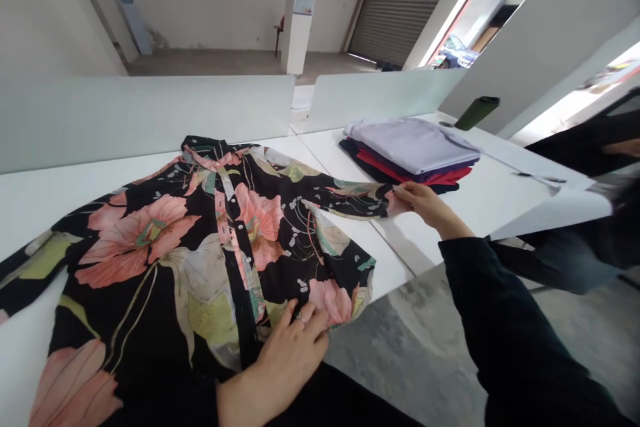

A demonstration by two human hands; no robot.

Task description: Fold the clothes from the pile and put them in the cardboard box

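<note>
A long-sleeved black button-front shirt (pixel 200 260) with large pink and pale green flowers lies spread on the white table (pixel 465 230), its collar pointing away from me. My right hand (pixel 425 205) is shut on the cuff of the shirt's sleeve (pixel 350 197), with the sleeve folded across the shirt's body toward the right. My left hand (pixel 293 347), with a ring on one finger, rests on the lower front of the shirt near the button placket. The shirt's other sleeve runs off the left edge of the view.
A stack of folded clothes (pixel 410 150), lilac on top with red and dark layers beneath, sits beyond my right hand. A dark green bottle (pixel 477 112) lies farther back. Frosted partitions (pixel 145 117) stand behind the table. A seated person in dark clothes (pixel 570 227) is at the right.
</note>
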